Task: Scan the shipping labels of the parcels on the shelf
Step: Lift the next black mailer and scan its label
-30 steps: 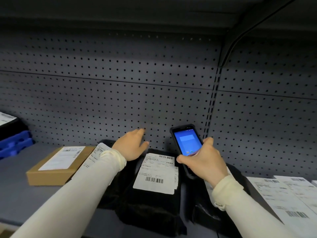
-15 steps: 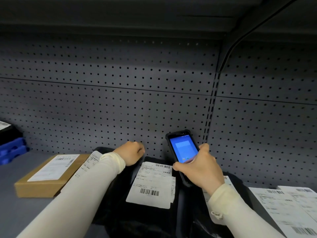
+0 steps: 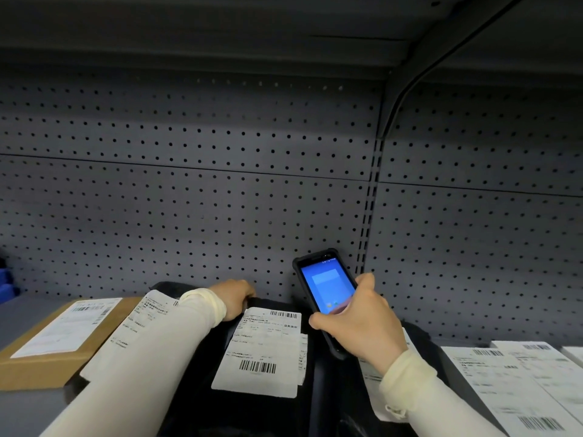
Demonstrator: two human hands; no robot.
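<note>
Right-hand grip: right hand (image 3: 362, 323) wraps its curled fingers around the lower body of the black handheld scanner (image 3: 325, 291), thumb lying along the bottom edge of the lit blue screen.
Scanner pose: tilted, its top leaning toward the pegboard back wall (image 3: 220, 200), screen facing the camera.
Left-hand grip: left hand (image 3: 235, 298) curls its fingers over the far top edge of the middle black parcel (image 3: 252, 405), gripping the bag there; the fingertips are hidden behind the edge.
Label below the grips: a white shipping label (image 3: 262, 348) lies on the middle black parcel, between the two hands and just below them, one barcode at its top edge and another near its bottom.
Left of the left hand: a second black parcel (image 3: 164, 287) shows at its far edge, with its own white label (image 3: 142, 326) partly covered by the cream left sleeve (image 3: 142, 373); further left sits a brown cardboard box (image 3: 47, 364) with a label on top.
Under the right wrist: another black parcel (image 3: 419, 339), its label mostly hidden by the right sleeve (image 3: 441, 402).
Right of the right hand: flat grey parcels with white labels (image 3: 511, 383) overlap one another, print too blurred to read.
Support: all parcels rest on the grey shelf (image 3: 19, 408).
Far left edge: a blue item (image 3: 6, 285), only partly in view.
</note>
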